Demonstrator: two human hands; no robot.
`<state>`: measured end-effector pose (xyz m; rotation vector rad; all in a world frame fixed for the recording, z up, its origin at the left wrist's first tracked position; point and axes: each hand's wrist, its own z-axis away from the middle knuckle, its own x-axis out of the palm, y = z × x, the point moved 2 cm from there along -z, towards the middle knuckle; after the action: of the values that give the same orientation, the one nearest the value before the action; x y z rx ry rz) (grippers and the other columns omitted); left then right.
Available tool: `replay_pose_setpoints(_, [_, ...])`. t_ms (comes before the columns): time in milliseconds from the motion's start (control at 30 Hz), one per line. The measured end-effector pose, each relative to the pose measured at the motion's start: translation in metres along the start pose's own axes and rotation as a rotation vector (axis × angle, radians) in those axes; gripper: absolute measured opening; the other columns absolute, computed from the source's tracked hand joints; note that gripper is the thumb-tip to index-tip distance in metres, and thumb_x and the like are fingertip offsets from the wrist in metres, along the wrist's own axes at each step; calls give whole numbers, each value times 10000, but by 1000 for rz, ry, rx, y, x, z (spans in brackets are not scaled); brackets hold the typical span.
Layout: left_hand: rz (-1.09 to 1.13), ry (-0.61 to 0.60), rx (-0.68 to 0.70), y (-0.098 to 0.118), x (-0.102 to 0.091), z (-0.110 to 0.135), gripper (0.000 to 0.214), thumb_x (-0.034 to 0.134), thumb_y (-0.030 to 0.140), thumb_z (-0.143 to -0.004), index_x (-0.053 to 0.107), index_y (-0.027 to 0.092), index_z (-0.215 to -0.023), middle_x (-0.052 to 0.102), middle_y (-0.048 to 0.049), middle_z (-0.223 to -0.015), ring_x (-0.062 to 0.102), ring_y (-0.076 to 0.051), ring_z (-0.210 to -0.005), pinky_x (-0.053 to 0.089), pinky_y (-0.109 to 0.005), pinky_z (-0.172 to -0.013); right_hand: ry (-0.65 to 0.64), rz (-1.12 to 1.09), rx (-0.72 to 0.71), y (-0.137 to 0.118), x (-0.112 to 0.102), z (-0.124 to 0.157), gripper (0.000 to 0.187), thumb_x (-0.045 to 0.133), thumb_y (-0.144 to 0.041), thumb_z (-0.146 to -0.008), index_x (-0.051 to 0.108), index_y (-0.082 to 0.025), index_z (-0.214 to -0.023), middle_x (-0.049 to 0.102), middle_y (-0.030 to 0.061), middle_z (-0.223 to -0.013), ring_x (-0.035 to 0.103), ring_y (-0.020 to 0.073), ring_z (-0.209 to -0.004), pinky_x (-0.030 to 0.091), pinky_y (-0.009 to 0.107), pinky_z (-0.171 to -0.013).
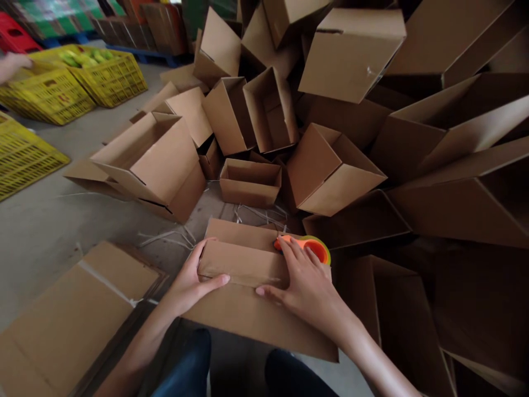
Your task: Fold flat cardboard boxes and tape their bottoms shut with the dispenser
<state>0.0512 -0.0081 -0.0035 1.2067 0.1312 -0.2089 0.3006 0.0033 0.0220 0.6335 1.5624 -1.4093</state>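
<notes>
A cardboard box point(248, 309) lies before me, above my knees, with a folded flap point(243, 262) on its upper side. My left hand point(198, 278) grips the flap's left end, thumb on the near face and fingers bent over the edge. My right hand point(303, 281) is closed over the right part of the flap, its thumb on the near face. Against the fingertips of that hand sits an orange, ring-shaped tape dispenser point(316, 251) with a yellow-green rim, partly hidden by the fingers. Whether those fingers also grip it I cannot tell.
Open cardboard boxes point(270, 113) are piled ahead and to the right. A small open box point(250, 190) stands just beyond. Flattened cardboard point(78, 314) tied with white strap lies left. Yellow crates point(105, 77), one with green produce, stand farther left, near another person's hand point(12, 66).
</notes>
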Motion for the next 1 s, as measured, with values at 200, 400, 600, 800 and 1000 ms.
replay_pose_setpoints(200, [10,-16,-6,0,2,1,804,798,368,-650,422,244,-1350,595,-119,-1335,577,-317,-1232,438,-446,-1058,-50,85,66,1,12,-11,629,783,-604,-646,639,-229,-1130,646,143,-1215,560,418,-1131,365,605,-951])
replay_pose_setpoints(400, [10,-24,-2,-4,1,1,793,791,342,-661,397,232,-1340,587,-126,-1328,572,-313,-1227,431,-453,-1058,-67,97,65,-5,14,-13,584,764,-564,-679,632,-213,-1127,637,146,-1212,557,425,-1116,329,664,-948])
replay_pose_setpoints(600, [54,-43,9,-4,1,1,797,798,338,-658,400,237,-1341,581,-118,-1336,559,-308,-1244,419,-448,-1068,-130,77,6,-8,2,-9,587,706,-590,-757,597,-221,-1201,633,126,-1245,554,378,-1164,307,620,-1029])
replay_pose_setpoints(800, [148,-98,-13,-3,2,3,852,790,354,-685,331,238,-1393,542,-144,-1385,538,-320,-1272,411,-472,-1079,-82,78,74,-29,5,-19,620,575,-700,-833,623,-199,-1195,672,134,-1224,584,379,-1164,372,561,-1016])
replay_pose_setpoints(1000, [221,-110,-7,-8,1,0,914,821,385,-670,327,255,-1428,518,-147,-1432,531,-329,-1291,419,-473,-1079,-57,171,48,-40,12,-26,467,571,-663,-856,672,-213,-926,723,103,-1042,654,355,-994,422,544,-913])
